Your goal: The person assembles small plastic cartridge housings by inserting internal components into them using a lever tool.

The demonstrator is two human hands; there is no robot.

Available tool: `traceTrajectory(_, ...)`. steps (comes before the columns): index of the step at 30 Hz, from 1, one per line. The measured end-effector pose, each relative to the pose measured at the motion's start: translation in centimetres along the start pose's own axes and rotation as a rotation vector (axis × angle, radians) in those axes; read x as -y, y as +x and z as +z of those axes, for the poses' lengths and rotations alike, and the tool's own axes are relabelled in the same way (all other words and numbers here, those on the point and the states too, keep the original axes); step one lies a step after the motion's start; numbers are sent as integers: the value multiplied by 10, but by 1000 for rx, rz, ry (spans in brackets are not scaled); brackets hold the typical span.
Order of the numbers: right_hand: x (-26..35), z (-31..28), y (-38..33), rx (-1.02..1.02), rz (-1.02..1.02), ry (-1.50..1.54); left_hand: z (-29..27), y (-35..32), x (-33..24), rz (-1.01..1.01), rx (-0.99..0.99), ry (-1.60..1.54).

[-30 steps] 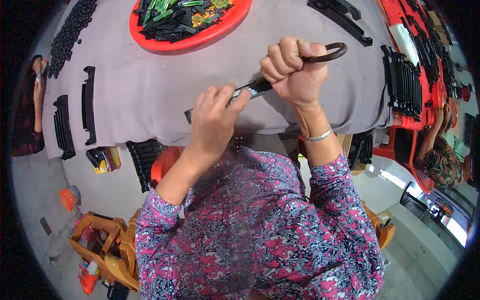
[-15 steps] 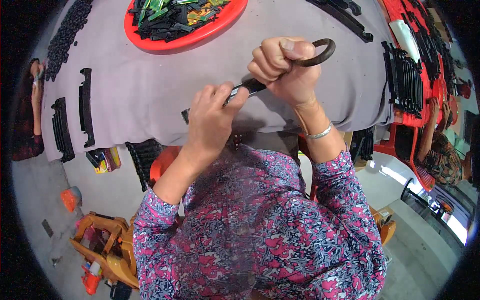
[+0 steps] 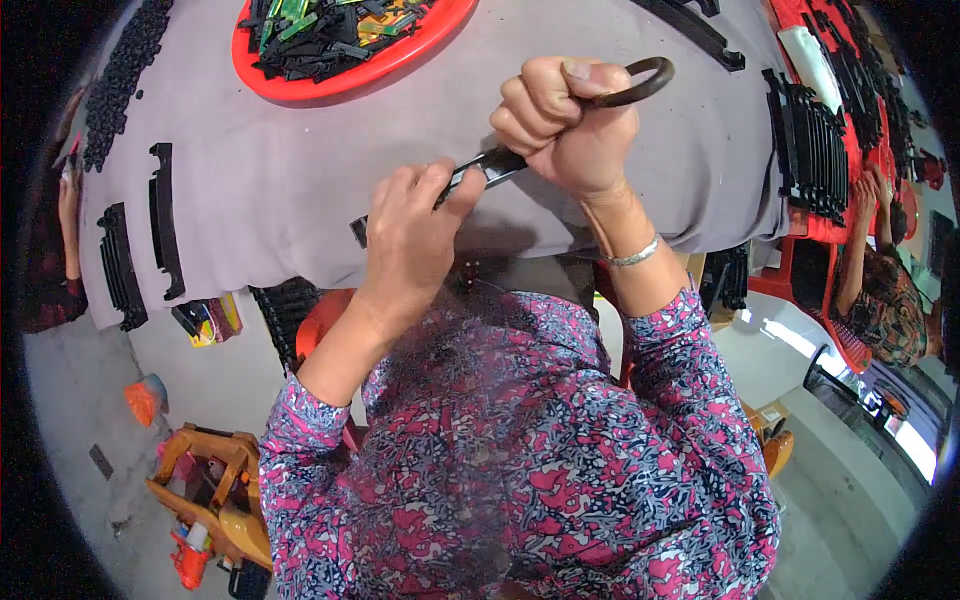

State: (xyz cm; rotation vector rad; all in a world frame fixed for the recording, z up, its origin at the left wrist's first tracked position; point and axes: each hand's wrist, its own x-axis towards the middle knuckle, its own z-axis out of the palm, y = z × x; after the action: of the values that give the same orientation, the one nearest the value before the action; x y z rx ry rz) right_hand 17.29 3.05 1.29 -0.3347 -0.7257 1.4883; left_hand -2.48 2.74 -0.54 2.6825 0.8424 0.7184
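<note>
My left hand is closed around a long black plastic strip, whose end sticks out on the left side of the fingers. A shiny part of the strip shows between my thumb and index finger. My right hand makes a fist on a dark tool with a ring-shaped handle, the ring standing out past the thumb. Between the two hands, the strip and the tool's front end meet. The fingers hide where exactly they touch. Both hands are raised above the grey cloth near the table's front edge.
A red basin of black and green pieces stands at the far side of the grey-covered table. Black strips lie at left, a row of them at right, and small black bits far left. Other people sit at both sides.
My left hand has shifted slightly left and down with the strip. My right hand keeps its grip on the tool and has tilted a little. The view has shifted slightly.
</note>
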Motion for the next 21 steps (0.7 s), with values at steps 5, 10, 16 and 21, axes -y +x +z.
traceTrajectory(5, -10, 15, -6, -92, -34, -221, 6, -1, 3, 29, -63, 23)
traceTrajectory(10, 9, 3, -1, -114, -32, -86, 4, 2, -1, 20, -51, 15)
traceTrajectory(16, 49, 16, -4, -62, 4, -3, 1, -1, 0, 4, -64, -20)
traceTrajectory(21, 68, 28, -16, -448, 116, -361, -4, 1, -2, 1, -132, -49)
